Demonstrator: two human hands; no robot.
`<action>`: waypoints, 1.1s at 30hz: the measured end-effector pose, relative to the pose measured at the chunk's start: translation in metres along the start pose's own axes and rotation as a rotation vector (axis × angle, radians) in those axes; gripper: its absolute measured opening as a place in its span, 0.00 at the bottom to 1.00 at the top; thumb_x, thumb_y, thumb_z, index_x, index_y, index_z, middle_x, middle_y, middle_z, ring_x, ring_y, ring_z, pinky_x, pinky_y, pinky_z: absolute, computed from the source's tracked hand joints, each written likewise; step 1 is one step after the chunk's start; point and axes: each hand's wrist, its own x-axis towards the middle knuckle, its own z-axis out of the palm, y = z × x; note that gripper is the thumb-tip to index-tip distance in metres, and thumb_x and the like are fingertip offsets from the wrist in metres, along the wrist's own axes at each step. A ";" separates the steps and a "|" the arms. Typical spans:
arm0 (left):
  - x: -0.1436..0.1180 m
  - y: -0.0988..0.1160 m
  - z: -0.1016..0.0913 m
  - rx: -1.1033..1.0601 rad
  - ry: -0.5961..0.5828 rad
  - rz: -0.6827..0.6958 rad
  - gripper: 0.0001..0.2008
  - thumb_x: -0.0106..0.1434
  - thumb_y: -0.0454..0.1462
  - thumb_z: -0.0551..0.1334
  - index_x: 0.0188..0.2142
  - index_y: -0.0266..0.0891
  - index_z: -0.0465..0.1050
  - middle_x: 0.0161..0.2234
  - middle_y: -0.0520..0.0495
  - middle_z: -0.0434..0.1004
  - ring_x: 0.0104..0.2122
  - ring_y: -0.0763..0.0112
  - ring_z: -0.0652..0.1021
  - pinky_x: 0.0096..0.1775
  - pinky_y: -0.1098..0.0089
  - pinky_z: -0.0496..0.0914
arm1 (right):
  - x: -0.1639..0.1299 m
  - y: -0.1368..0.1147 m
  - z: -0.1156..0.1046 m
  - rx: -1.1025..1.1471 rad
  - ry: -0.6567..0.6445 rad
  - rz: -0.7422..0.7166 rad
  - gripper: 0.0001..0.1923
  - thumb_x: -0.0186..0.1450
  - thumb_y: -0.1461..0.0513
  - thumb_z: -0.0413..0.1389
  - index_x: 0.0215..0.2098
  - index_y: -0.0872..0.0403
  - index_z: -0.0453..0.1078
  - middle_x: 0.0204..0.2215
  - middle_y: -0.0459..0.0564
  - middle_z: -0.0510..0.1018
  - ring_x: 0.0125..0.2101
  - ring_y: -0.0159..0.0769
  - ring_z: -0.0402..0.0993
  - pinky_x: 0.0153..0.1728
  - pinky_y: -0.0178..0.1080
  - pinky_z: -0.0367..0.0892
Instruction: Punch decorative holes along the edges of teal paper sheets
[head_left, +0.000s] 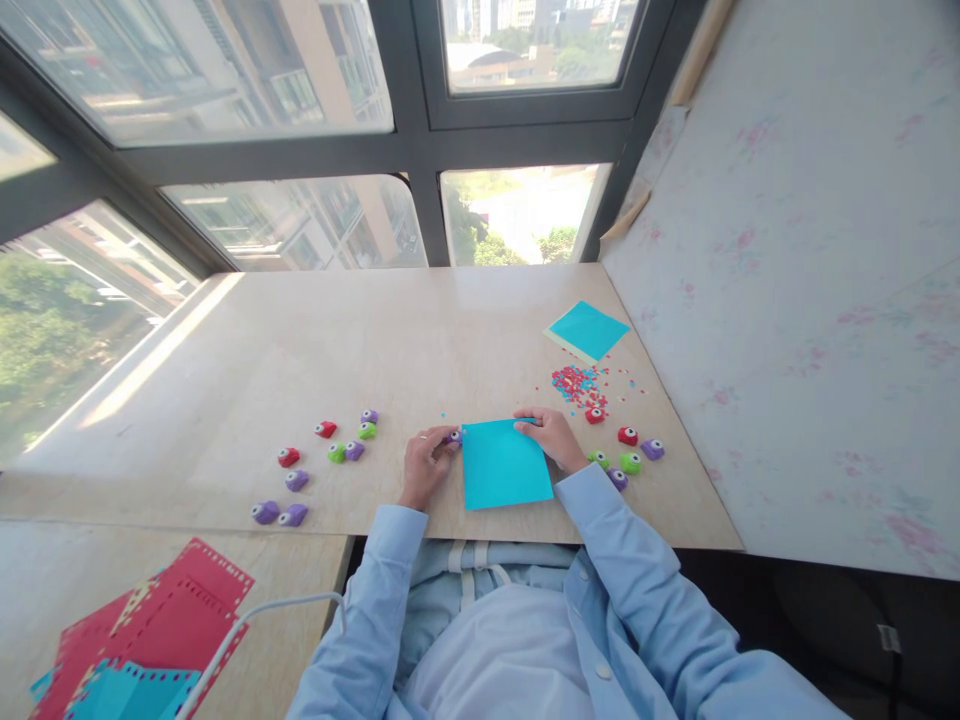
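Two hands work a punching step: left hand (424, 462) grips a small purple paper punch (453, 437) at the turquoise paper sheet (504, 464); right hand (553, 436) pinches its far edge; squeezing likely next.

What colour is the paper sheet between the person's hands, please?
The square paper sheet is turquoise blue, seen in the head view.

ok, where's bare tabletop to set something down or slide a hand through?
Bare: the wide far stretch of the table toward the window, and the gap between the left punch cluster and the left hand. Crowded: right of the right hand, with punches, confetti pile and blue paper stack. The blue sheet fills the near centre.
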 end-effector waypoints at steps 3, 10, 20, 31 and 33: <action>0.000 0.001 -0.001 -0.001 0.007 0.002 0.11 0.63 0.36 0.60 0.45 0.44 0.76 0.42 0.46 0.81 0.42 0.62 0.79 0.45 0.60 0.72 | -0.001 0.000 -0.001 -0.006 -0.006 -0.003 0.22 0.53 0.54 0.62 0.41 0.58 0.77 0.30 0.51 0.82 0.26 0.35 0.73 0.25 0.34 0.65; 0.000 0.002 0.000 -0.002 0.020 -0.010 0.11 0.62 0.36 0.60 0.44 0.44 0.76 0.42 0.46 0.81 0.42 0.63 0.79 0.45 0.60 0.73 | -0.003 0.000 -0.002 0.029 -0.020 0.007 0.23 0.53 0.53 0.62 0.42 0.58 0.77 0.30 0.51 0.82 0.26 0.34 0.73 0.24 0.34 0.65; -0.001 0.002 -0.001 -0.011 0.010 -0.013 0.12 0.62 0.35 0.61 0.44 0.45 0.77 0.43 0.46 0.81 0.42 0.62 0.79 0.46 0.59 0.72 | -0.003 -0.004 0.000 -0.021 -0.012 0.000 0.22 0.54 0.53 0.61 0.42 0.58 0.77 0.27 0.50 0.80 0.24 0.33 0.70 0.23 0.34 0.63; -0.005 -0.001 0.001 -0.025 0.005 -0.009 0.12 0.62 0.38 0.61 0.45 0.45 0.77 0.44 0.45 0.81 0.44 0.60 0.79 0.48 0.57 0.72 | 0.007 -0.003 0.002 0.000 -0.002 -0.008 0.22 0.53 0.53 0.61 0.41 0.57 0.77 0.27 0.49 0.80 0.25 0.34 0.72 0.24 0.34 0.65; -0.005 -0.001 0.001 -0.013 0.014 -0.018 0.12 0.62 0.39 0.62 0.45 0.44 0.77 0.43 0.45 0.82 0.43 0.60 0.79 0.47 0.57 0.72 | 0.009 -0.002 0.002 -0.005 -0.007 -0.009 0.23 0.53 0.52 0.61 0.42 0.58 0.77 0.27 0.49 0.80 0.25 0.34 0.72 0.24 0.34 0.65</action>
